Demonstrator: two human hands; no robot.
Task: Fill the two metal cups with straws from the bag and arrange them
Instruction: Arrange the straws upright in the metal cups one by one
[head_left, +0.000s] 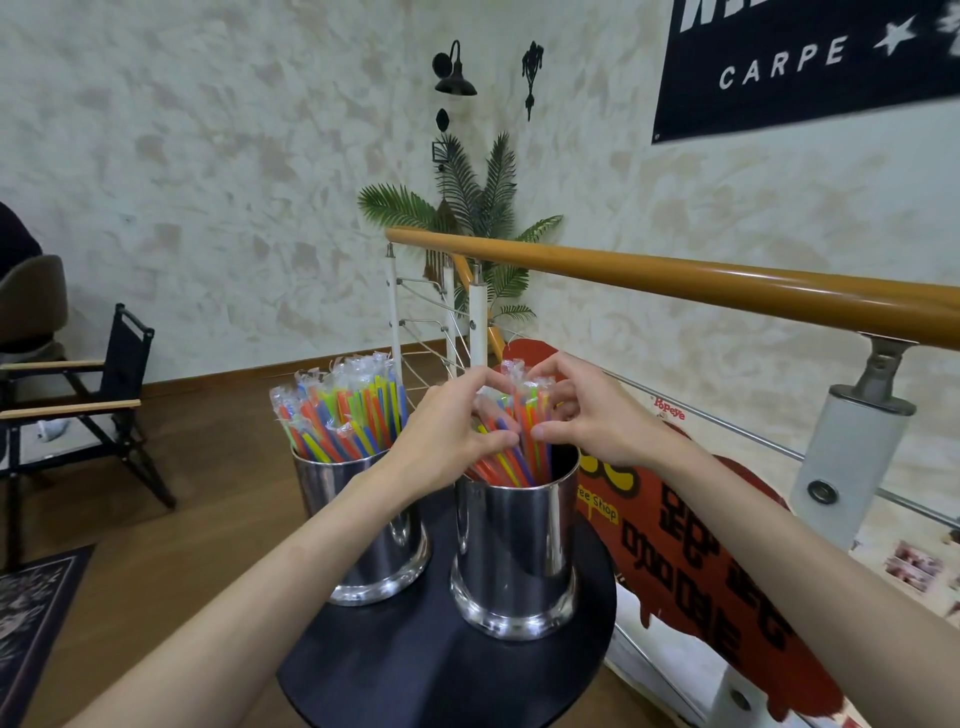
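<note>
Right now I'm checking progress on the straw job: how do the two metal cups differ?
The left cup stands untouched, while both the left hand and right hand hold the straws in the right cup. The left cup's straws fan out and pack it; the right cup's straws are gathered in a bunch, leaving a dark gap at its right side. Both are shiny, upright, on the black round table.

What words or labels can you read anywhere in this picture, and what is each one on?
"CARPE": white letters on the dark banner on the wall; the larger line above it is cut off.
"Popeye": small red lettering on the pale panel behind the railing.
"ee Shop": on the yellow patch of the red skateboard deck, its start hidden by the right metal cup.
Large black Korean characters on the deck: I cannot read them reliably.
</note>
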